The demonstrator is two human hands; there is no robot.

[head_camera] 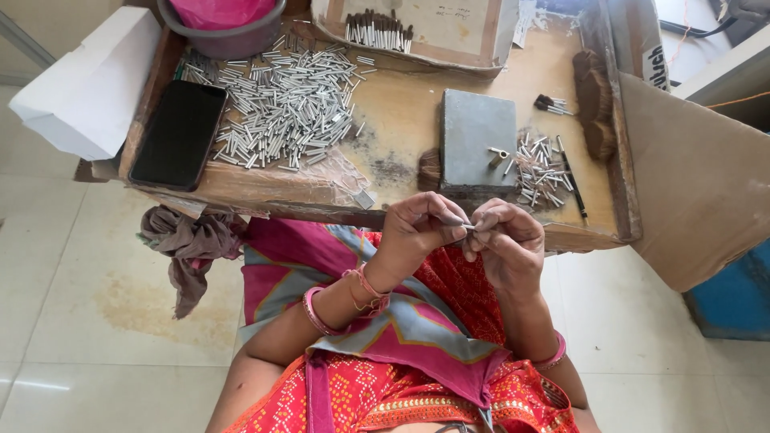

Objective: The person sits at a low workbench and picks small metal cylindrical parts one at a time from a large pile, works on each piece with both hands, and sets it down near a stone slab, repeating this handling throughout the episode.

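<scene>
Head view looks down on two hands meeting just off the near edge of a low wooden table [401, 120]. Left hand [417, 228] is curled nearly closed, thumb and forefinger pinched on one end of a small metal tube [468, 227]. Right hand [505, 240] is curled the same way, its fingertips touching the tube's other end, so both hands hold it between them above the lap.

Just beyond the hands, at the near edge, sits a grey stone block [475, 136] with a loose tube lying on it. Right of the block lies a small heap of tubes [541, 172] beside a black pen [571, 180]. A tuft of brown bristle [431, 170] touches the block's left side. Toward the left half spreads a large pile of tubes [289, 104], with a black phone [178, 135] at the left edge. A grey bowl [228, 40] stands at the far left corner, and a cardboard tray of finished brushes [377, 30] along the far edge.
</scene>
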